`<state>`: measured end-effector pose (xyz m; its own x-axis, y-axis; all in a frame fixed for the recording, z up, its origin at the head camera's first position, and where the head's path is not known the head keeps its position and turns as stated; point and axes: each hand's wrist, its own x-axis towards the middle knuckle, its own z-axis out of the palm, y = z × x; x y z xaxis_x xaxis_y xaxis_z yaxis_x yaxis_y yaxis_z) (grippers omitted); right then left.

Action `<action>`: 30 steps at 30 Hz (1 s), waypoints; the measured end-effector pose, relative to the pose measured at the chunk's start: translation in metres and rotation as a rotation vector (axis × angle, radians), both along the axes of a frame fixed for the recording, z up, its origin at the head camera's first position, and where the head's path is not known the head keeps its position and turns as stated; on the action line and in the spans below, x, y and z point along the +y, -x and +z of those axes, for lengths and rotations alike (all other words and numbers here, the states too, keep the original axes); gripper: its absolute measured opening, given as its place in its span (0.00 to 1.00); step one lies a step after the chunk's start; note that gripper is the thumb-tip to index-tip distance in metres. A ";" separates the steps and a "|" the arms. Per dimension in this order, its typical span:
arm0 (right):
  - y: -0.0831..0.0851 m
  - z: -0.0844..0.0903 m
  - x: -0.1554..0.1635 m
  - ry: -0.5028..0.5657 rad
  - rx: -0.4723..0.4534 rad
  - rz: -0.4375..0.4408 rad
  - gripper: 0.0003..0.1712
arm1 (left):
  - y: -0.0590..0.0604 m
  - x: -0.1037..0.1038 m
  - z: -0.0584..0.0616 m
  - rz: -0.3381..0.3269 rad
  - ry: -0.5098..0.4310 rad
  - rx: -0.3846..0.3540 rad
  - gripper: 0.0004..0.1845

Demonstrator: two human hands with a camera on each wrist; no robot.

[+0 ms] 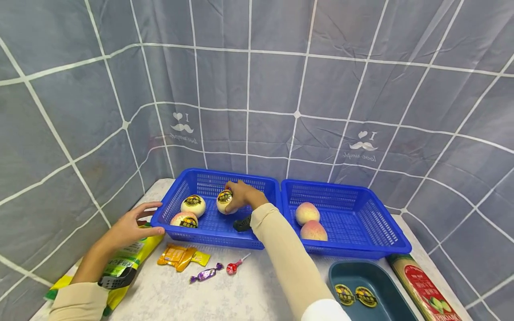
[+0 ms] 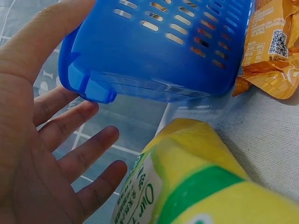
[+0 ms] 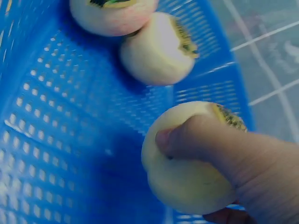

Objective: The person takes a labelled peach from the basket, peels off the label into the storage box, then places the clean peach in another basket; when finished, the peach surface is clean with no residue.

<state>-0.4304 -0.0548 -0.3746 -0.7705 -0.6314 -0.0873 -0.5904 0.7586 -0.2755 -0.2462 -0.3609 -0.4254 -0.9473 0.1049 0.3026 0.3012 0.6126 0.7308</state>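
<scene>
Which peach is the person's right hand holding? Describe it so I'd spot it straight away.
Find the two blue baskets side by side at the back of the table and take the left basket. Three stickered peaches are in it; the held peach is the rightmost, near the back wall. It alone has the right hand wrapped around it, while the other two peaches lie untouched to its left.

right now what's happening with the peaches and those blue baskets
A person's right hand grips a stickered peach inside the left blue basket, where two more stickered peaches lie. The left hand, fingers spread, rests at that basket's corner above a yellow-green bag. The right blue basket holds two plain peaches.
</scene>
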 end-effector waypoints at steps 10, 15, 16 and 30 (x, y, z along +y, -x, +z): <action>-0.059 0.053 0.072 0.338 0.099 0.033 0.48 | 0.001 0.005 0.005 0.006 0.033 -0.038 0.40; -0.126 0.055 0.117 0.414 0.074 0.046 0.48 | -0.001 0.003 0.006 0.012 0.051 -0.069 0.42; -0.137 0.052 0.125 0.413 0.063 0.052 0.47 | -0.002 0.003 0.006 0.011 0.053 -0.072 0.42; -0.198 -0.025 0.189 0.250 -0.086 -0.063 0.43 | -0.002 0.000 0.003 0.009 0.108 -0.040 0.41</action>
<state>-0.2324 0.1343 -0.3995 -0.8055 -0.5925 -0.0018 -0.5104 0.6955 -0.5057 -0.2443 -0.3605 -0.4227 -0.9594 0.1263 0.2523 0.2676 0.6910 0.6715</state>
